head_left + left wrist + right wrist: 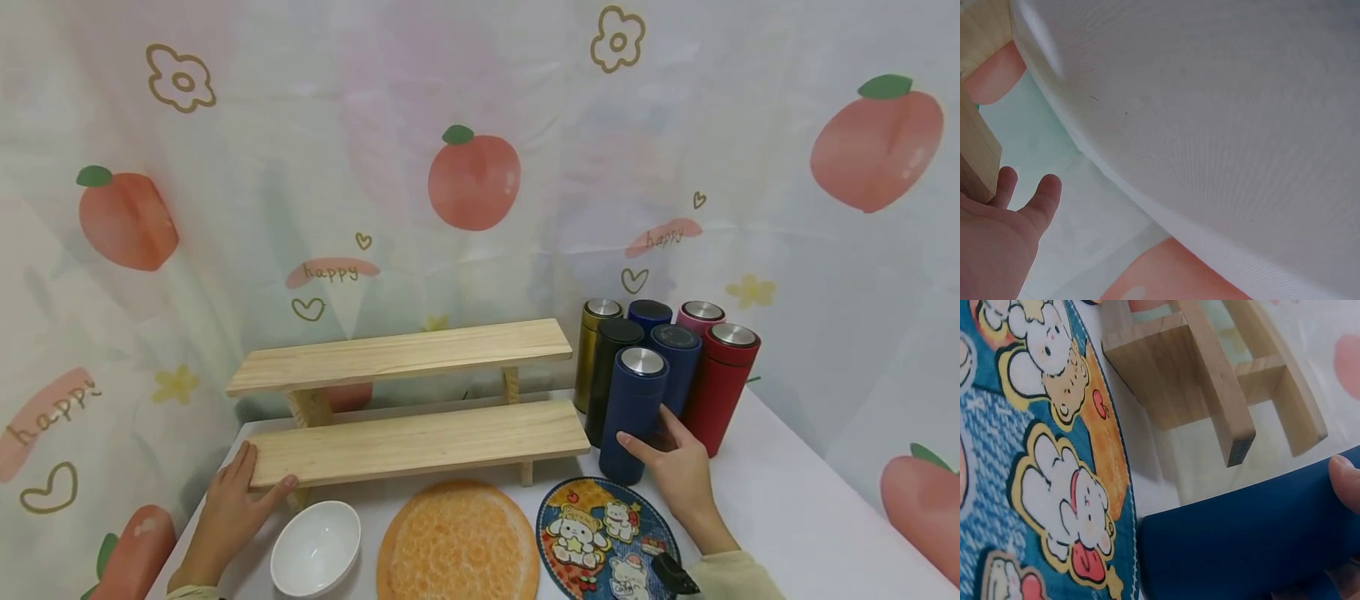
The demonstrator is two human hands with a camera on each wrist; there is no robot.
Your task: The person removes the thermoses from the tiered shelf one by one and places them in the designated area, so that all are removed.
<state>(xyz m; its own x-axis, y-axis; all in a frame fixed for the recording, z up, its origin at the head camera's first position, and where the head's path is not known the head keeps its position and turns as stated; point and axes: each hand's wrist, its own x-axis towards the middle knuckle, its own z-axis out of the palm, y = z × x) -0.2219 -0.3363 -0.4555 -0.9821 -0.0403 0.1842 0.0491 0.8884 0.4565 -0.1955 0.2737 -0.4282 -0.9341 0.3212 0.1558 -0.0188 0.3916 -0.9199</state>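
Note:
A two-tier wooden shelf stands at the centre left. My left hand rests at the left end of its lower board, thumb along the front edge. In the left wrist view, that hand has two straight fingers showing beside the wood. My right hand grips a navy thermos bottle with a silver lid, thumb on its near side and fingers round the right. The bottle is upright, in front of the other bottles. In the right wrist view, the blue bottle lies across the lower right.
Behind the held bottle stand gold, black, blue, pink and red bottles. A white bowl, an orange round mat and a cartoon round mat lie along the front. A peach-print curtain surrounds the white table.

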